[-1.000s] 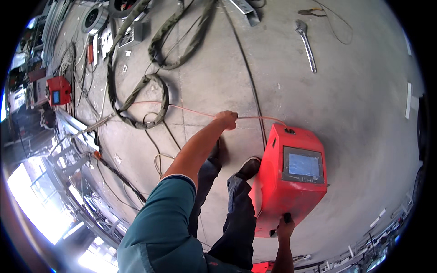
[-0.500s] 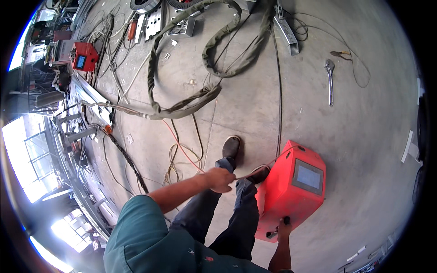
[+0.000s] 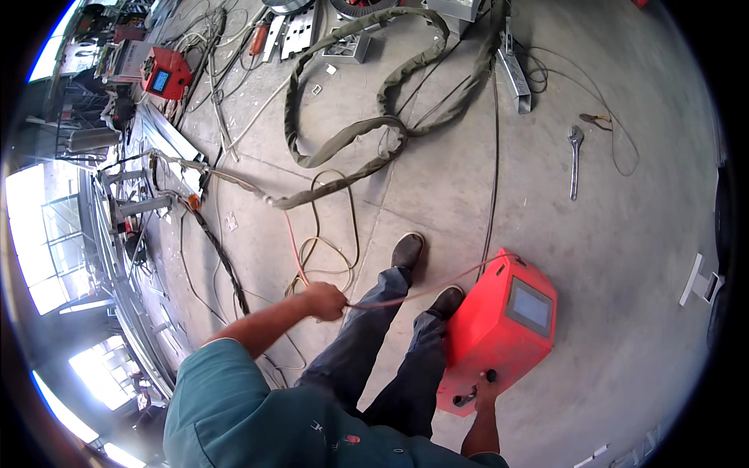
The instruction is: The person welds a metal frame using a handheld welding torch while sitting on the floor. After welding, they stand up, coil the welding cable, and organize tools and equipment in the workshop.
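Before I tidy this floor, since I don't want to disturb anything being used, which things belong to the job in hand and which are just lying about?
Seemingly in the job:
reddish cable, held in the left hand
red machine with a screen, the right hand on it

Apparently just lying about:
adjustable wrench
pliers
metal channel piece
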### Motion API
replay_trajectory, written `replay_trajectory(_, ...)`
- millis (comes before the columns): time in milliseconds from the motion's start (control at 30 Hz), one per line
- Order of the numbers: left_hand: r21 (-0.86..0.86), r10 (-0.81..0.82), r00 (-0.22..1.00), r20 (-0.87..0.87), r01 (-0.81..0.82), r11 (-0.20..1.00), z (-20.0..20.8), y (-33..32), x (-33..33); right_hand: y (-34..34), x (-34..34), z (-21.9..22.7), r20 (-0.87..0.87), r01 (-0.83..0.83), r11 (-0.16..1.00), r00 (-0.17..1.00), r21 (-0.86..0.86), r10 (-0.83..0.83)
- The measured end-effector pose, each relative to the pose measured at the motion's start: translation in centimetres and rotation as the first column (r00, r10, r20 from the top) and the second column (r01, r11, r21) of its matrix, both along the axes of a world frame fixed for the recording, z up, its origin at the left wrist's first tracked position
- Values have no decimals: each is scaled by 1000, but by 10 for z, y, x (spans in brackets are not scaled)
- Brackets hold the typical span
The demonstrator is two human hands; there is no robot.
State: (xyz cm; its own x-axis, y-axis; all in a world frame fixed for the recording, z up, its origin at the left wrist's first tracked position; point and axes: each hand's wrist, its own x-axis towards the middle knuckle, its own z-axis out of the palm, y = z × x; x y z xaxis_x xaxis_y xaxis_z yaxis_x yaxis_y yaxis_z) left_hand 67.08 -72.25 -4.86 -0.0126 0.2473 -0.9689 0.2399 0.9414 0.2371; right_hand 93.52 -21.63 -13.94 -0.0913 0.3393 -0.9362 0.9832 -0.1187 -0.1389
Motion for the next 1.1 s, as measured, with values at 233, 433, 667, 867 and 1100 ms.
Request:
replay_trajectory(233, 152, 281, 942, -185, -255, 955, 51, 27, 36, 25, 29, -26, -139, 189, 952, 964, -239, -226)
replay_trajectory(433, 130, 338, 886, -318, -313, 941, 63, -14, 20, 28, 53, -57, -101, 90, 990, 990, -110, -102)
replay_trajectory(667, 109, 249, 905, -346, -224, 968, 145, -34, 6, -39, 5, 1, -153, -233, 972, 961, 0, 230)
replay_trajectory(867, 201, 284, 811, -512, -209, 957, 215, -163, 36, -72, -40, 99, -85, -513, 853, 849, 100, 521)
replay_trajectory(1100, 334, 541, 522, -659, -442, 833, 403, -254, 53, -114, -101, 181, -61, -764, 606, 609, 220, 791)
